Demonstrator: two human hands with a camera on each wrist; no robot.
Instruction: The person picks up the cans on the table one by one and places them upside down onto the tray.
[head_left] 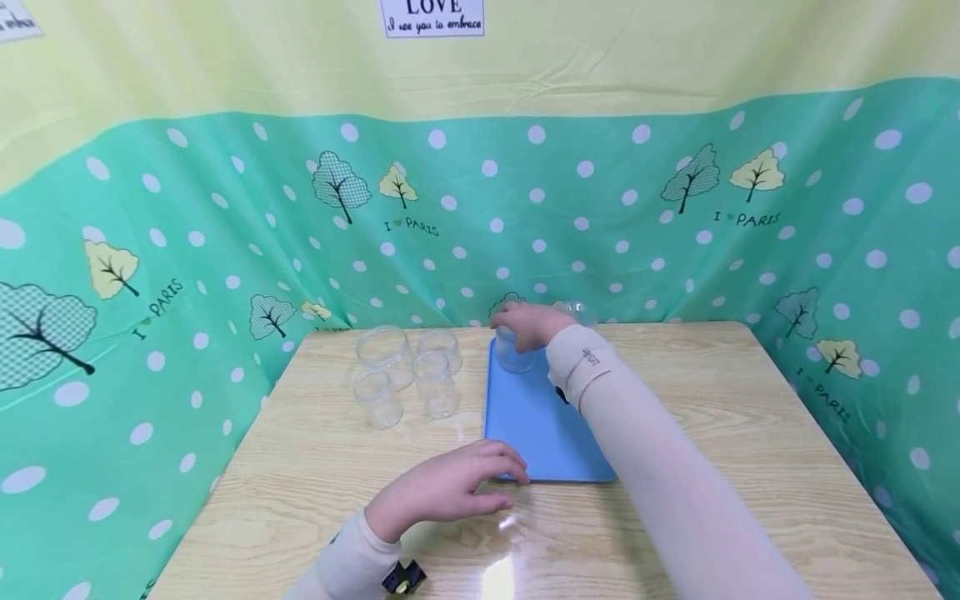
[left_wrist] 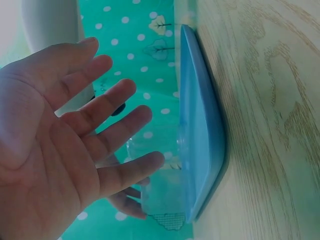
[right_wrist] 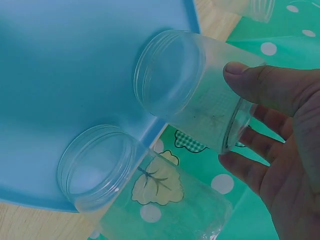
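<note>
Right wrist view: a clear threaded jar (right_wrist: pixel 200 85) is being gripped mouth-down over the blue tray (right_wrist: pixel 55 75) by the right hand (right_wrist: pixel 300 150), ideally being set clear of the neighbouring jar (right_wrist: pixel 150 185); the left hand (left_wrist: pixel 65 145) is being held spread.

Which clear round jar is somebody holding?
The clear cylindrical jar in the far-left corner of the blue rectangular tray, the only one the right hand grips.

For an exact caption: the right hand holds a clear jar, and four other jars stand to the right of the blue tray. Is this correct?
Not quite: those four other jars stand to the left of the blue tray, as the head view shows. The right hand does hold a clear jar.
</note>
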